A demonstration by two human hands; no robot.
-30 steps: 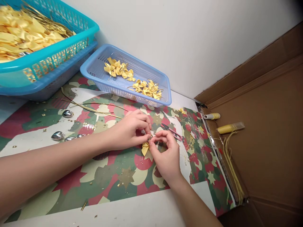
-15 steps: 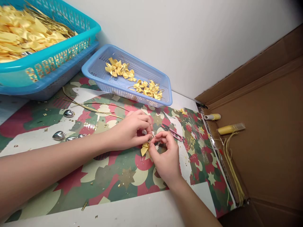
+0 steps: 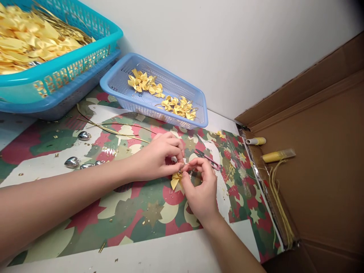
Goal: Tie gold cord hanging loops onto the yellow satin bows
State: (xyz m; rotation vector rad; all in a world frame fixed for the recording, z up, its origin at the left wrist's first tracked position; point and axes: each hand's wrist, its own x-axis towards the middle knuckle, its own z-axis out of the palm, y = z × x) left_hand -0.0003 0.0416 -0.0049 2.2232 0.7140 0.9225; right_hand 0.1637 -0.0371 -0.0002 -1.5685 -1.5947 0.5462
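My left hand point(image 3: 159, 157) and my right hand point(image 3: 200, 185) meet over the patterned paper point(image 3: 136, 204), fingertips pinched together on a small yellow ribbon bow point(image 3: 175, 179). The bow's tails hang below my fingers. Small pink snips point(image 3: 209, 159) lie just behind my right hand. A light blue tray point(image 3: 136, 100) behind my hands holds two heaps of finished yellow bows point(image 3: 178, 106). A teal basket point(image 3: 65, 72) at the far left is heaped with yellow ribbon pieces point(image 3: 25, 38).
Silver heart charms point(image 3: 72, 162) and thin gold wires point(image 3: 113, 131) lie on the paper to the left. A brown cardboard box point(image 3: 321, 159) fills the right side, with two yellow thread spools point(image 3: 277, 155) and loose yellow cord point(image 3: 277, 197) in it. A white wall stands behind.
My fingers have shifted slightly on the bow and my right fingertips have closed tighter against the left. The view has drifted a little; nothing else moved.
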